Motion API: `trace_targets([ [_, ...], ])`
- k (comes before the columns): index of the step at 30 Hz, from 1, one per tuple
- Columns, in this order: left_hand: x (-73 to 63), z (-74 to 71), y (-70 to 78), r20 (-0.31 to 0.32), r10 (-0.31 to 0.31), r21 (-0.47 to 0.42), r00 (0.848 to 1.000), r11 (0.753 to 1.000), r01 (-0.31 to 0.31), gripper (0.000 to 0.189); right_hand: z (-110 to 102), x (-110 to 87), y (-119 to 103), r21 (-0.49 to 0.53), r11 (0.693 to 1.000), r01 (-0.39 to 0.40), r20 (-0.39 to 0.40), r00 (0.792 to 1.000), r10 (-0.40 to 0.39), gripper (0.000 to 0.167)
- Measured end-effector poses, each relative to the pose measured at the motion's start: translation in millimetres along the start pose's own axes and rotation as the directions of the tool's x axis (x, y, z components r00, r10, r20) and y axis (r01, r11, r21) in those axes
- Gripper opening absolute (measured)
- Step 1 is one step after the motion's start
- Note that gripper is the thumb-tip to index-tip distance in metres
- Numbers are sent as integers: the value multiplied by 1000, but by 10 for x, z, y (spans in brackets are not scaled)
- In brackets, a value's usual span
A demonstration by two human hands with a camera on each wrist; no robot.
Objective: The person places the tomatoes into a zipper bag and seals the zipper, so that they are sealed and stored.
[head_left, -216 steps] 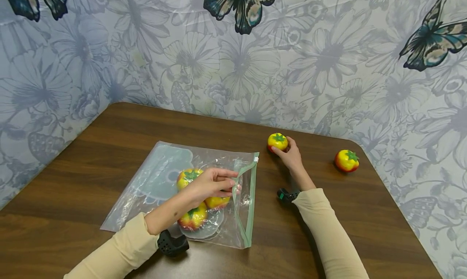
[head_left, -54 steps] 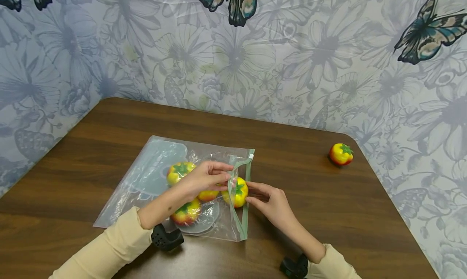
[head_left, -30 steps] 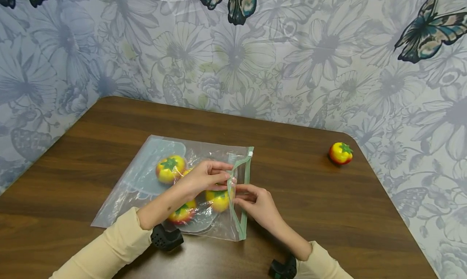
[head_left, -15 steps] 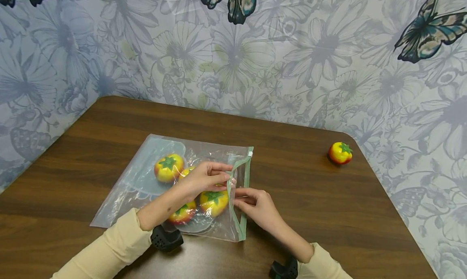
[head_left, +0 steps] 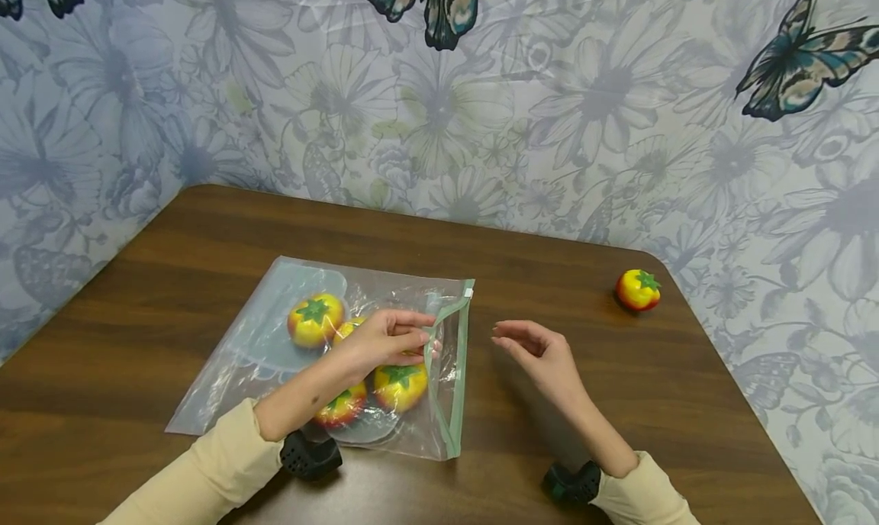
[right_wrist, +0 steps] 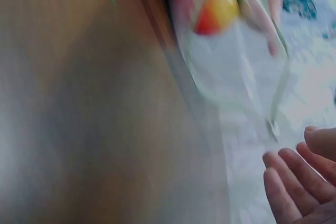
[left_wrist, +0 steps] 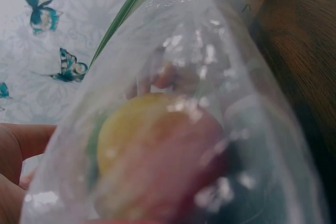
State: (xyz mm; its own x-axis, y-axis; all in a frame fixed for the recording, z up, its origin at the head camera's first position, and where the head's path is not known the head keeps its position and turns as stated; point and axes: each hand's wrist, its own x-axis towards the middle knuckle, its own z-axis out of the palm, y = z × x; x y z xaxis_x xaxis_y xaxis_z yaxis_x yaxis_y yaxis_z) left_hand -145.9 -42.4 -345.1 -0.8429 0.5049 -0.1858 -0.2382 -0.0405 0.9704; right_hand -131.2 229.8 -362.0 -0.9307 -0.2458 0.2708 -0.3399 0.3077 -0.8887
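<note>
A clear zip bag (head_left: 445, 426) with a green-edged mouth lies on the table, its mouth facing right. Several tomato-like toy fruits (head_left: 316, 320), yellow and red with green leafy tops, are inside it. My left hand (head_left: 384, 340) pinches the upper edge of the mouth, holding it raised, and partly covers the fruits. To the right of the mouth, my right hand (head_left: 542, 353) is in the air with nothing in it, fingers loosely bent; the right wrist view shows its fingers (right_wrist: 299, 182) apart from the bag. Another toy fruit (head_left: 638, 290) sits alone at the table's far right corner.
The brown wooden table (head_left: 549, 273) reaches back to a wall covering (head_left: 439, 128) with flowers and butterflies. A pale blue printed shape (head_left: 295, 304) shows on the bag. Black wrist cameras (head_left: 310, 455) are strapped to both wrists.
My right hand carried a toy fruit from the table's back into the bag, let go of it, and has drawn back out to the right. My left hand keeps its pinch on the bag's edge.
</note>
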Motion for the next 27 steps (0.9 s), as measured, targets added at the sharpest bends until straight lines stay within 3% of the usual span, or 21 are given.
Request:
trace_targets([
  [4,-23,-5,-10,-1,2,1,1000,1000,-2,38,-279,62,29,-105,994,-32,-136,991,18,24],
  [8,-24,-6,-5,3,5,-3,1000,1000,-4,38,-590,131,87,-196,976,-95,-284,958,36,28],
  [10,-20,-6,-2,5,5,-4,1000,1000,-5,38,-745,170,134,-243,959,-147,-370,928,49,29],
  [15,-25,-22,6,1,5,-5,1000,1000,-5,37,-1108,299,289,-303,903,-304,-553,828,93,32],
  [18,-29,-31,8,-1,6,-7,1000,1000,-6,38,-1309,359,386,-304,876,-374,-606,786,125,37],
  [23,-27,-32,6,-6,4,-5,1000,1000,-4,37,-1576,431,560,-278,854,-440,-643,745,175,50],
  [27,-28,-25,15,-6,2,-13,1000,1000,-2,36,-1673,464,689,-221,830,-511,-647,714,267,64],
])
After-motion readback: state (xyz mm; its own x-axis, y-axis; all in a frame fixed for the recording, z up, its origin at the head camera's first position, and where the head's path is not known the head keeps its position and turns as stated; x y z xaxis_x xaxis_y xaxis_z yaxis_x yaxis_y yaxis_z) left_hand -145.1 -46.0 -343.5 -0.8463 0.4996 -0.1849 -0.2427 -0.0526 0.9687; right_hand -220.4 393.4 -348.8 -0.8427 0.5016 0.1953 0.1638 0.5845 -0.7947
